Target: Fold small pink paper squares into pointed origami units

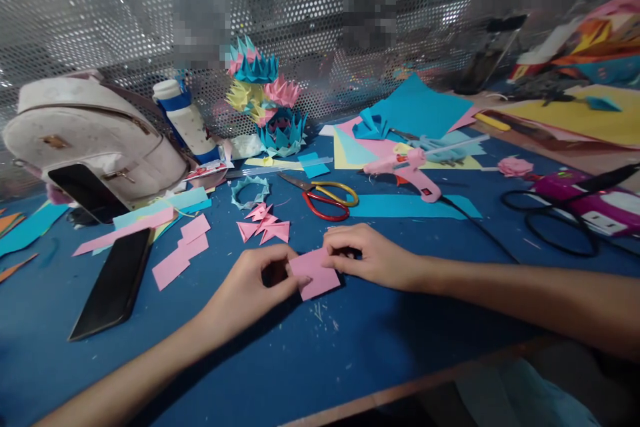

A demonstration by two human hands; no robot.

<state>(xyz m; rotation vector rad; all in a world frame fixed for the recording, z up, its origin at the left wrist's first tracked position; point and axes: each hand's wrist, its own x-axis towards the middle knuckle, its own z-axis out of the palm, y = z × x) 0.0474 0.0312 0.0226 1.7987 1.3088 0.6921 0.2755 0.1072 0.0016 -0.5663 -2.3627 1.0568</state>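
Note:
A small pink piece of paper (319, 275) is held between my two hands, just above the blue tabletop. My left hand (267, 273) pinches its left side, thumb on top. At the upper right corner, my right hand (363, 252) grips it between thumb and fingers. Folded pink paper pieces (265, 223) lie just beyond my left hand, with a light blue folded paper ring (250, 193) behind them. Scissors (325, 200) with one red and one yellow handle rest beyond my hands. Several pink paper rectangles (183, 250) lie overlapping to the left.
A pink glue gun (405, 170) with a black cord lies at the right, near a purple power strip (590, 197). On the left are a phone (113, 283), a white backpack (95, 133) and a bottle (185, 120). Stacked paper flowers (267, 97) stand by the perforated metal screen.

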